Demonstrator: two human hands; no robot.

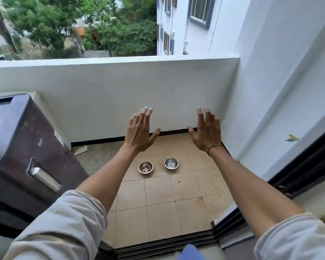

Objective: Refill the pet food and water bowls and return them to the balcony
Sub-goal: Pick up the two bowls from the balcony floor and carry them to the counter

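Two small steel bowls stand side by side on the tiled balcony floor [158,194]. The left bowl [145,167] has a little dry pet food in it. The right bowl [171,163] looks shiny inside; I cannot tell whether it holds water. My left hand [140,132] and my right hand [204,131] are stretched out in front of me, palms forward, fingers spread, holding nothing. Both hands are well above the bowls and apart from them.
A dark maroon fridge [23,156] with a chrome handle stands at the left. The white parapet wall [111,94] closes the balcony ahead, a white wall the right. A dark sliding-door track [163,246] crosses the threshold below me. A piece of cardboard [80,150] lies by the fridge.
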